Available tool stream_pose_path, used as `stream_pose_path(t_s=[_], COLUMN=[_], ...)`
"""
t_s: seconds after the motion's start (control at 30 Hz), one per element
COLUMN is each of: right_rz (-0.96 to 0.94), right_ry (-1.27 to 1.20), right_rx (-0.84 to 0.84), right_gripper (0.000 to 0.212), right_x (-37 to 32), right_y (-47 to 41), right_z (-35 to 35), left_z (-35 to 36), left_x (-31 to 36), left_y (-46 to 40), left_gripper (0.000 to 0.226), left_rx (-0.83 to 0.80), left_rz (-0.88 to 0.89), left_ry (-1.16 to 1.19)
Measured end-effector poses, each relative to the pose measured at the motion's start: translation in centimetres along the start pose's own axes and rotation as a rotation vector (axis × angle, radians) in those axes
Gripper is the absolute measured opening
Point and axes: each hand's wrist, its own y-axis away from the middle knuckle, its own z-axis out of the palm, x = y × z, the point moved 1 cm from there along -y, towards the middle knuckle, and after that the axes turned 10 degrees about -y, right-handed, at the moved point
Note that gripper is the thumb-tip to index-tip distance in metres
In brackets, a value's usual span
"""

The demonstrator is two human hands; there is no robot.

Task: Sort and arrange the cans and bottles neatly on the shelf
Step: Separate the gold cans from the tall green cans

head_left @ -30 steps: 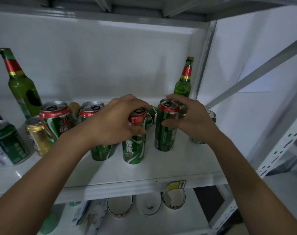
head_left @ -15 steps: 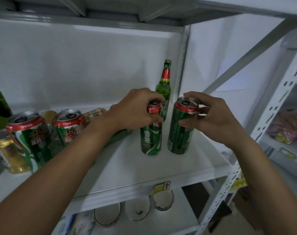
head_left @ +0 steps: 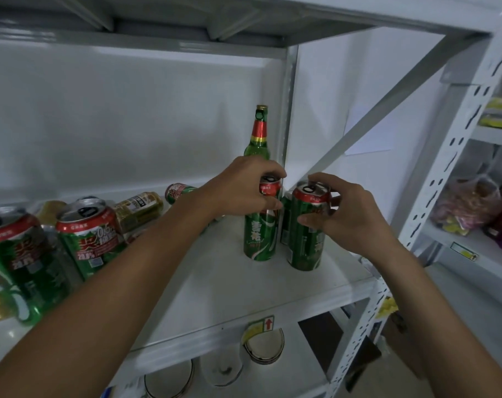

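- The person's left hand (head_left: pixel 244 186) is gripping the top of a tall green can (head_left: pixel 260 228), fingers curled over the rim and thumb pressing on its red band; the can is standing upright on the white shelf (head_left: pixel 215 282).
- The right hand (head_left: pixel 344 214) is pinching a second tall green can (head_left: pixel 305 234) round its upper part, fingertips on the lid edge and thumb lower on the side. This one is also standing upright, just beside the first and a little nearer the shelf's front edge.
- A further green can (head_left: pixel 285 222) is peeking out between the two held ones, mostly hidden, so I cannot tell whether it is touching them.
- Behind the left hand, a green glass bottle (head_left: pixel 258 139) with a red and gold neck band is standing in the back right corner, close to the grey upright post (head_left: pixel 290 110).
- Over on the left side, several wider green cans are crowding together: a short one with red lettering (head_left: pixel 89 239) is standing upright, and a larger one (head_left: pixel 17 259) is sitting at the frame's edge.
- A gold can (head_left: pixel 138 208) and another green can (head_left: pixel 181 192) are lying on their sides further back, behind the left forearm.
- Under the shelf, some round glass containers (head_left: pixel 264 347) are showing on the level below.
- To the right, a neighbouring rack (head_left: pixel 456 156) is holding bagged goods (head_left: pixel 470 205), too blurred to make out.
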Motion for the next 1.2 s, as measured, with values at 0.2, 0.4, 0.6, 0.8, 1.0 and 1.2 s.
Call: stream_pose_path(t_s=[0.2, 0.4, 0.6, 0.8, 1.0, 1.2], right_rz=[0.059, 0.094, 0.091, 0.071, -0.253, -0.364], right_ry=[0.087, 0.129, 0.136, 0.075, -0.215, -0.263], right_rx=[-0.103, -0.143, -0.126, -0.073, 0.397, 0.324], right_gripper=[0.072, 0.073, 0.074, 0.095, 0.068, 0.043], right_x=[-0.1, -0.7, -1.2, -1.2, -3.0, -5.5], right_y=[-0.3, -0.5, 0.0, 0.8, 1.8, 2.5], right_z=[-0.6, -0.5, -0.4, -0.1, -0.3, 2.1], left_z=[0.7, 1.0, 0.4, -1.1, 0.5, 2.1], left_x=[0.0, -0.1, 0.4, -0.4, -2.4, -4.9], left_y=[0.2, 1.0, 3.3, 9.3, 13.6, 11.0], left_gripper=[0.07, 0.075, 0.103, 0.089, 0.068, 0.067], left_rx=[-0.044, -0.072, -0.12, -0.006, -0.096, -0.246], left_rz=[0.0, -0.023, -0.039, -0.192, -0.365, -0.63], left_ry=[-0.002, 0.002, -0.036, 0.034, -0.33, -0.609])
